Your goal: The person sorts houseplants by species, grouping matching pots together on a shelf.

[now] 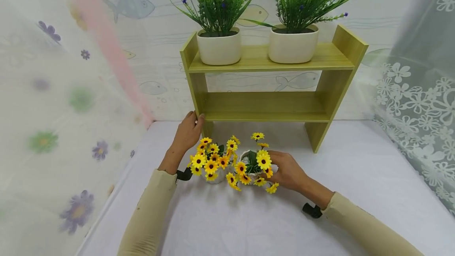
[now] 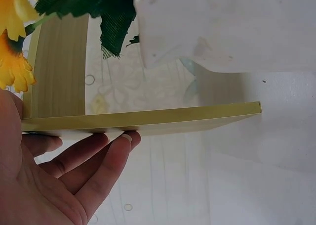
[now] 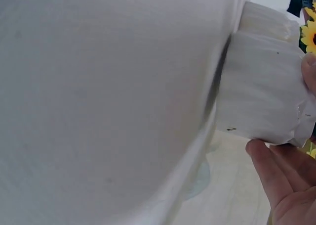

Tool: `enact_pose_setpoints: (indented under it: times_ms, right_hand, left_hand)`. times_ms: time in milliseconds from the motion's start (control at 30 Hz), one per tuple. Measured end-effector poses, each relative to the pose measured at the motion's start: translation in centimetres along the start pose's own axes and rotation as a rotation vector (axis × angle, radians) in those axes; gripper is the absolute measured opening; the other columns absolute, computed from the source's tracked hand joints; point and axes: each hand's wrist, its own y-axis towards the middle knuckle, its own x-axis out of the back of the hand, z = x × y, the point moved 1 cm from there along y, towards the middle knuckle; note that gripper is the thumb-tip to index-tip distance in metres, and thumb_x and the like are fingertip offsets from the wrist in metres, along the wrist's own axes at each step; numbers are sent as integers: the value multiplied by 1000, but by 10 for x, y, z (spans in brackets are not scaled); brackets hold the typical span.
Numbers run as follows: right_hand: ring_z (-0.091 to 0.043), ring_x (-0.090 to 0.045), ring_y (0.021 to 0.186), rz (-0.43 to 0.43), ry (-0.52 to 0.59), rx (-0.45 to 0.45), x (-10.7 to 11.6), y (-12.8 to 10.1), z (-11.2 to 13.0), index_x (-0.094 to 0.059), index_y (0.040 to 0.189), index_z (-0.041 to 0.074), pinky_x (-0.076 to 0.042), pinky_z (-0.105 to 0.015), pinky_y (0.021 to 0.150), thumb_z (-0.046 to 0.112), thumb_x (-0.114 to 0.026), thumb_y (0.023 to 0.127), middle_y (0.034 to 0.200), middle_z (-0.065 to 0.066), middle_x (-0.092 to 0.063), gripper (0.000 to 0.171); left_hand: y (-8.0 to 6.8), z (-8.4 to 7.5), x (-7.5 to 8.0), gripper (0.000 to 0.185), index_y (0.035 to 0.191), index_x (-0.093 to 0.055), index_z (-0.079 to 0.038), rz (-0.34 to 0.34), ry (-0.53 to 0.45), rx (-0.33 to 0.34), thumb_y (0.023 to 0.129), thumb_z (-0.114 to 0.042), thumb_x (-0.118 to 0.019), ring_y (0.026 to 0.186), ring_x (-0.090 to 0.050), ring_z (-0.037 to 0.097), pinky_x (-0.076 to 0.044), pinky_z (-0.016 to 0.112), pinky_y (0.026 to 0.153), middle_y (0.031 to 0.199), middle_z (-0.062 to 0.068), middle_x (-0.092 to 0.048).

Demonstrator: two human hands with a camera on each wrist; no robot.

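At the left side panel of a wooden shelf (image 1: 266, 106), my left hand (image 1: 187, 131) holds the panel, fingers along its outer face in the left wrist view and thumb at the front edge. My right hand (image 1: 288, 171) grips a white flower pot (image 3: 266, 81) of yellow artificial flowers (image 1: 264, 159) from its right side, thumb on one side and fingers on the other. A dark shadow runs along the pot's base; whether it fully touches the table I cannot tell. Just left of it stands another white pot (image 1: 214, 177) with yellow flowers, near my left wrist.
Two cream pots (image 1: 219, 48) with purple-flowered plants stand on the shelf's top board. Below it is a lower board (image 1: 266, 108). A white cloth covers the table (image 1: 227, 224). Patterned curtains (image 1: 71, 129) hang at the left, back and right.
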Motion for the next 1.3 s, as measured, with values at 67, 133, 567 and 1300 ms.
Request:
enact_pose_setpoints:
  times_ms: [67, 133, 567, 1300]
  right_hand:
    - [-19, -74, 108, -8, -7, 7, 2, 0, 2, -78, 120, 16, -63, -43, 89, 24, -93, 82, 117, 3, -76, 42]
    - [-19, -75, 107, -15, -9, -4, 6, 1, 5, -78, 120, 16, -63, -43, 88, 24, -93, 81, 115, 3, -76, 42]
    - [-23, -75, 107, -54, -24, -84, 62, 12, 32, -79, 121, 14, -63, -47, 88, 12, -95, 78, 113, 2, -78, 46]
    - [-27, -76, 97, -175, -129, -197, 152, 65, 34, -78, 113, 1, -50, -9, 83, 2, -86, 84, 105, -11, -79, 30]
  left_hand:
    - [0, 0, 0, 67, 159, -43, 2, -1, -1, 4, 115, -47, -31, 116, -67, 39, -58, 55, 96, 140, 22, -56]
    - [-1, 0, 0, 66, 159, -43, 2, -2, -1, 5, 115, -47, -31, 115, -67, 38, -58, 55, 96, 140, 22, -56]
    - [-1, -2, 1, 66, 159, -42, 2, -3, 6, 17, 115, -46, -32, 115, -67, 38, -58, 55, 96, 140, 22, -56]
    - [-2, -5, 0, 66, 161, -39, 2, 8, -7, 13, 116, -45, -31, 118, -66, 38, -58, 54, 99, 143, 23, -55]
